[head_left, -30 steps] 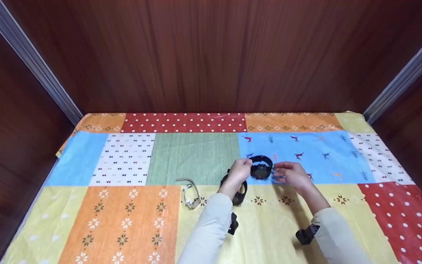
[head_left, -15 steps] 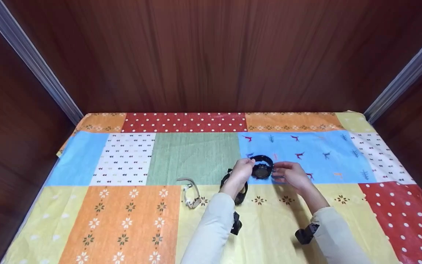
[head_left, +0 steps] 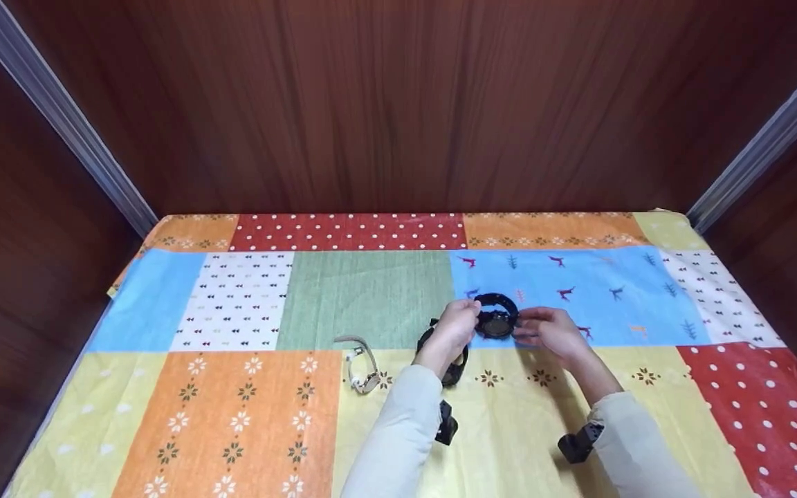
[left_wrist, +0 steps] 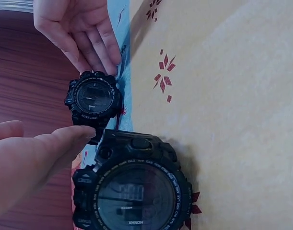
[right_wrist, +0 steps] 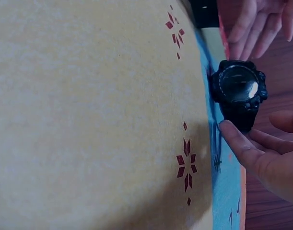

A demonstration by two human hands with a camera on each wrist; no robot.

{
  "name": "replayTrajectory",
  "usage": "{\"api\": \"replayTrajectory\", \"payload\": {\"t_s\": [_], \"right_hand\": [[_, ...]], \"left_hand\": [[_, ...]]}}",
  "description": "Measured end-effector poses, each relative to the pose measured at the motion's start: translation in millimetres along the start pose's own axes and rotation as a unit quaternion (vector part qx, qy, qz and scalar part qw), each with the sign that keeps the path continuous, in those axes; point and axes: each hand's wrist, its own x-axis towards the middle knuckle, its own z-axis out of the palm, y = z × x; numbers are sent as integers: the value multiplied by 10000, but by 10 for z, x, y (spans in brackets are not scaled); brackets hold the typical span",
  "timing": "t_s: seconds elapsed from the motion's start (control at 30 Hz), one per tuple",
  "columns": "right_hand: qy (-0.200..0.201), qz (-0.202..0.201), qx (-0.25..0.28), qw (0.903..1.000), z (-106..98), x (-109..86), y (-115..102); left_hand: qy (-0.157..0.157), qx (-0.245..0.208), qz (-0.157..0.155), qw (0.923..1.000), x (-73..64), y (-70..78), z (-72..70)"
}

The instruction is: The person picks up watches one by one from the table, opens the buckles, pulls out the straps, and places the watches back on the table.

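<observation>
A black digital sport watch stands on the blue patch of the cloth, its strap closed in a loop and its dial facing me. My left hand touches its left side, fingers fairly straight. On the other side, my right hand has extended fingertips against the strap, as the right wrist view shows beside the watch. A second black watch stands nearer, partly hidden by my left wrist; its large dial fills the front of the left wrist view, where this watch shows digits.
A slim light-coloured wristwatch lies left of my left forearm, strap open. A patchwork cloth covers the table. Brown wood-grain panels rise behind and at both sides.
The far black watch has shifted slightly right, with my left hand following it. My right hand has stayed almost in place, and the watch now meets its fingertips.
</observation>
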Motion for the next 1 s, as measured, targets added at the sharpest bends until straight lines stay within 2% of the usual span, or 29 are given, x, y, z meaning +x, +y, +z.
{"api": "replayTrajectory", "payload": {"t_s": [0.13, 0.2, 0.3, 0.4, 0.43, 0.5, 0.57, 0.63, 0.67, 0.73, 0.8, 0.87, 0.9, 1.0], "right_hand": [[52, 35, 440, 9990, -110, 156, 182], [-92, -84, 639, 9979, -142, 182, 220], [-161, -145, 883, 9959, -152, 170, 208], [-248, -213, 1012, 9943, -114, 83, 112], [-225, -223, 1013, 9944, -93, 48, 69], [-215, -292, 1026, 9941, -46, -29, -24], [-254, -392, 972, 9942, -2, -106, -116], [-230, -441, 823, 9954, 39, -165, -194], [-326, -522, 919, 9939, 26, -156, -189], [-298, -537, 829, 9947, 54, -199, -251], [-241, -526, 787, 9952, 76, -228, -300], [-163, -477, 814, 9954, 97, -247, -343], [-19, -382, 697, 9968, 134, -283, -397], [43, -336, 753, 9966, 165, -296, -444]], "left_hand": [[32, -1, 84, 10000, -23, 0, 12], [104, -25, 151, 9998, -32, -2, 19], [220, 28, 328, 9992, -47, 7, 31], [387, 372, 499, 9973, 6, -12, 38], [416, 503, 695, 9954, 93, -91, 26], [423, 644, 664, 9948, 279, -216, 1], [434, 551, 795, 9944, 576, -458, -34], [409, 395, 697, 9960, 737, -575, -59], [370, 282, 647, 9968, 742, -574, -68], [375, 207, 571, 9975, 617, -474, -67], [357, 219, 326, 9986, 316, -217, -58], [330, 145, 330, 9988, 74, -25, -56], [364, 124, 185, 9991, -36, 82, -42], [407, -82, 261, 9988, -169, 216, -31]]}}
